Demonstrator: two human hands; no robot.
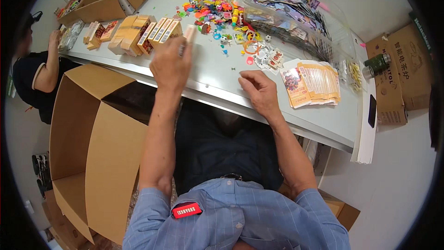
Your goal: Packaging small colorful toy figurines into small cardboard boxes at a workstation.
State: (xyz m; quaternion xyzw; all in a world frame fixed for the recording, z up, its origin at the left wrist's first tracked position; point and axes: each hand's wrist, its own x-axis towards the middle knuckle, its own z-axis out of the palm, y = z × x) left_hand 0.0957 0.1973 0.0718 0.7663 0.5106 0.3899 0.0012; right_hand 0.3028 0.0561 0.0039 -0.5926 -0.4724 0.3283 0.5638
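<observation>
I see my left hand (170, 65) clamped on a small pale cardboard packet (189, 34) beside the row of orange printed boxes (159, 31); my right hand (259, 90) rests loosely curled, empty, nearer me.

My left grip (172, 62) holds a small pale packet (189, 33) just beside the row of small orange-and-tan boxes (148, 31) standing on the table (217, 81). To my right lies a fanned stack of flat yellow packets (312, 83) with a cartoon figure on the front. Clear bags of printed cards (291, 16) sit at the far right. A big open brown carton (92, 143) stands at my left; another printed brown carton (402, 71) is right of the table.
</observation>
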